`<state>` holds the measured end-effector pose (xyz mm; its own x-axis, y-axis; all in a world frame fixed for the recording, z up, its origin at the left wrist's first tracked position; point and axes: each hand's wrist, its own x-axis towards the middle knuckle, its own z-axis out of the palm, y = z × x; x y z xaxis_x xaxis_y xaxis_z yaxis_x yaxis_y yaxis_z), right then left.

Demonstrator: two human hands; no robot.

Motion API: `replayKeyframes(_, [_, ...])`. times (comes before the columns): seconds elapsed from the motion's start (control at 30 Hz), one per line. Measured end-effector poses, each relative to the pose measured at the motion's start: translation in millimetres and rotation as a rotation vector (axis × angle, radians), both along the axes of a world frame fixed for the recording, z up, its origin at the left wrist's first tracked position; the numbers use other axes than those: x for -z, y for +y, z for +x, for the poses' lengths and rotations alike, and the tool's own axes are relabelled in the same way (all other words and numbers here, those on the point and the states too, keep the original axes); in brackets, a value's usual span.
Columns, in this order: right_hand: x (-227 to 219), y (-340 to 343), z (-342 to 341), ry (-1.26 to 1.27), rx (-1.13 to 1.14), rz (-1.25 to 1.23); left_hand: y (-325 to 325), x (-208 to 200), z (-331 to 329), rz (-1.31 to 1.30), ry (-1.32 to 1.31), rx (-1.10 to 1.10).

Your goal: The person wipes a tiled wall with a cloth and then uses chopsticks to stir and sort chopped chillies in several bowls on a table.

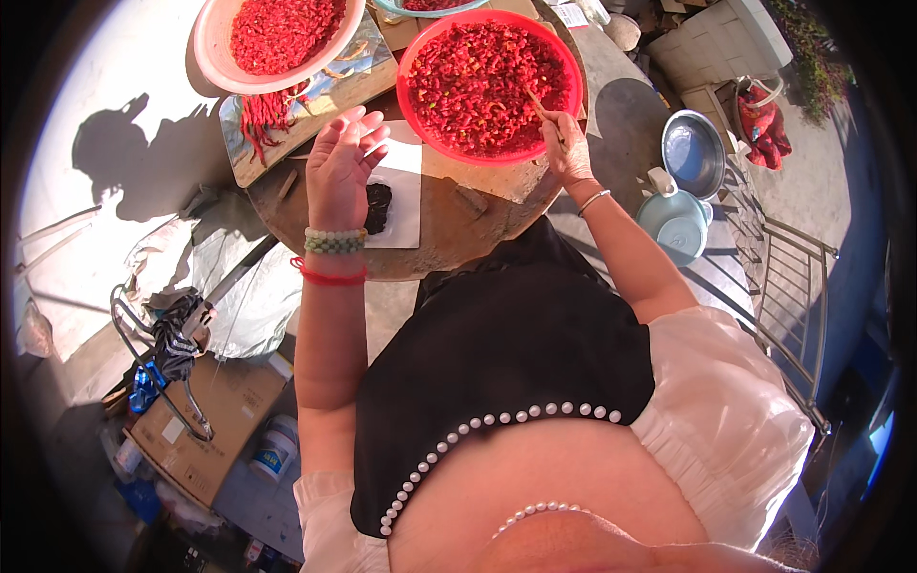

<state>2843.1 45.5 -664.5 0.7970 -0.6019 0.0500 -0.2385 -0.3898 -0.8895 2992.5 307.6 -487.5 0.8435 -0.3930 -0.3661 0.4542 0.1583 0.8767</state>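
Observation:
My right hand [569, 151] grips what look like wooden chopsticks [535, 103]. Their tips reach into finely chopped red chillies [482, 81] that fill a bright red basin [405, 107]. My left hand [342, 162] is raised left of this basin, palm turned up, fingers loosely bent and apart, with nothing in it. Beyond it a bunch of whole red chillies [260, 122] hangs over a board [353, 81], partly below a pale pink basin [206, 48] of chopped chillies. Beside my left wrist, a dark clump [379, 205] rests on a white sheet [407, 191].
All this stands on a round wooden table [458, 224]. Another basin [430, 12] shows at the far edge. To the right are a grey metal basin [694, 153], a light blue basin [674, 229] and a metal-framed chair [800, 286]. At lower left sits a cardboard box [205, 430].

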Motion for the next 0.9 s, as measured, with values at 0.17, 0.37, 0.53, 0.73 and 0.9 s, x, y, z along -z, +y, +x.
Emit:
replayKeyframes(0.17, [-24,58,20,-0.104,-0.284,0.046,-3,7,-14,-0.059,0.004,-0.016])
replayKeyframes(0.37, [-14,56,-4,0.033,-0.363,0.081,5,20,-30,-0.032,0.045,-0.019])
replayKeyframes(0.53, [-13,-2,-28,0.068,-0.211,0.021,9,27,-33,-0.029,0.052,-0.026])
replayKeyframes(0.73, [-5,-38,-13,0.010,0.007,-0.077,7,29,-39,-0.024,0.072,0.012])
replayKeyframes(0.9, [3,-23,7,0.003,-0.022,-0.099,5,27,-41,-0.011,0.061,0.037])
